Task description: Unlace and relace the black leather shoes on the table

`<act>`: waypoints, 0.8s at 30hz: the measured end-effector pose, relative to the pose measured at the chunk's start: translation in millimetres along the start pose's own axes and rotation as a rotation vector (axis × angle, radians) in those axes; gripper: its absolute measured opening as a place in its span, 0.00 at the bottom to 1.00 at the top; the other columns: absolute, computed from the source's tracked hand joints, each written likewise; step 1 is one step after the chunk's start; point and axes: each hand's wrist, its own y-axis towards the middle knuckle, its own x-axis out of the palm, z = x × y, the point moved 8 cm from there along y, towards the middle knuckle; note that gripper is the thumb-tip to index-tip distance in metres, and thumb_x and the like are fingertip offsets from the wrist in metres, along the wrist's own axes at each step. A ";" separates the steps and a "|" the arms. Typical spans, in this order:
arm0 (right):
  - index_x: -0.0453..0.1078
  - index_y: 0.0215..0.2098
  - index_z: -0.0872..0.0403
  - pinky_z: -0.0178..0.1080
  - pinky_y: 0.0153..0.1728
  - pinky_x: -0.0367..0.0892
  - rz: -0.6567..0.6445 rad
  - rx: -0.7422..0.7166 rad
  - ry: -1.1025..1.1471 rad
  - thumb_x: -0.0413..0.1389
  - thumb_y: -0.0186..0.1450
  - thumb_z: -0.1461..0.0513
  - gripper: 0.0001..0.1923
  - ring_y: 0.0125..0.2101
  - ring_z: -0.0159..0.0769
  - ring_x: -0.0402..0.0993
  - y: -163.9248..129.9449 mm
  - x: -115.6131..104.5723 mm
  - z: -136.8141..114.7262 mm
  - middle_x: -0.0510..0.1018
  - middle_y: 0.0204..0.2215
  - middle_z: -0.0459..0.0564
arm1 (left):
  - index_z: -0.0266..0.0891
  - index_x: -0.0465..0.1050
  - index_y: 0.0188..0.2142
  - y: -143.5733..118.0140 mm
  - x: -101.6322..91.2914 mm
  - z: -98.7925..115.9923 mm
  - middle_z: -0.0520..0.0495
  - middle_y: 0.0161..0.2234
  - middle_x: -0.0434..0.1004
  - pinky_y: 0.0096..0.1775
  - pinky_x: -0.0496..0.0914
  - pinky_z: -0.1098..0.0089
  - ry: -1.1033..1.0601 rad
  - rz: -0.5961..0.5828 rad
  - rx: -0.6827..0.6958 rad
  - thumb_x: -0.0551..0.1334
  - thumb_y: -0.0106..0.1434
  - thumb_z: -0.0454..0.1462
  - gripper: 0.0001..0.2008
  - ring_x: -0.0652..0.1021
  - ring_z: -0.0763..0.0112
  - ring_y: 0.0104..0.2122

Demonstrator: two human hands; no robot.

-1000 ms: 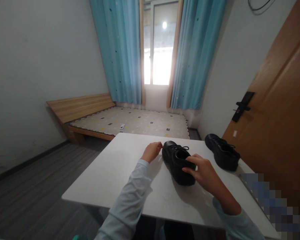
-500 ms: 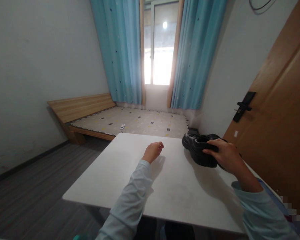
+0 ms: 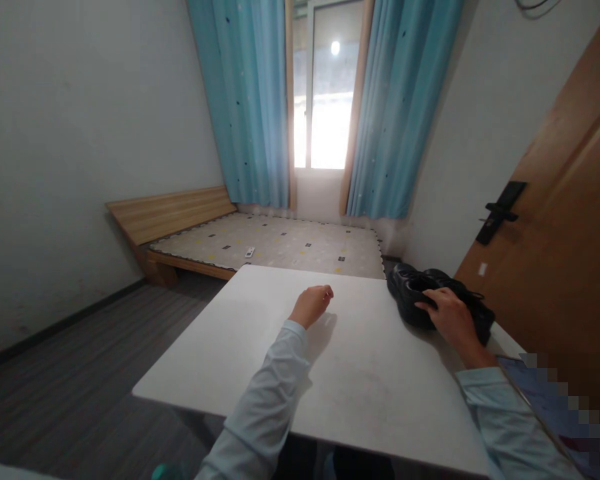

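Since the earlier frame the right hand (image 3: 450, 319), clamped on the shoe (image 3: 414, 297), has carried it to the table's (image 3: 360, 380) right edge beside the second shoe (image 3: 473, 308); lower it level, while the left hand (image 3: 311, 305) rests loosely curled, empty, at frame centre.

Head view, forward-down over white table (image 3: 360, 387)

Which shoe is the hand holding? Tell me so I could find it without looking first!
Find the white table, then look to its far right corner near the wooden door. Two black shoes sit side by side there. It is the nearer black shoe, the one with the right hand resting on its opening; the other shoe lies behind it.
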 end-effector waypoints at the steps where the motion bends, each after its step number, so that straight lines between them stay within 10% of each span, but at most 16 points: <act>1: 0.74 0.38 0.56 0.42 0.32 0.64 -0.012 0.009 -0.027 0.50 0.64 0.55 0.15 0.32 0.43 0.71 -1.4 2.7 1.8 0.74 0.34 0.57 | 0.40 0.74 0.37 -0.2 0.6 -0.3 0.48 0.36 0.79 0.39 0.69 0.74 -0.003 -0.001 0.001 0.54 0.61 0.31 0.11 0.76 0.72 0.33; 11: 0.71 0.42 0.58 0.43 0.34 0.65 -0.133 0.042 -0.080 0.51 0.62 0.55 0.16 0.33 0.46 0.72 -7.6 15.5 14.5 0.75 0.33 0.59 | 0.40 0.74 0.37 -1.4 7.0 -1.7 0.48 0.35 0.78 0.38 0.68 0.74 0.004 -0.045 -0.009 0.54 0.60 0.30 0.12 0.76 0.72 0.33; 24: 0.66 0.47 0.57 0.47 0.40 0.62 0.045 -0.053 -0.085 0.51 0.61 0.55 0.19 0.42 0.49 0.66 -9.3 2.0 0.5 0.75 0.41 0.58 | 0.40 0.75 0.37 -0.7 10.6 -2.5 0.47 0.34 0.79 0.38 0.68 0.73 0.027 -0.073 -0.001 0.53 0.60 0.30 0.12 0.76 0.71 0.33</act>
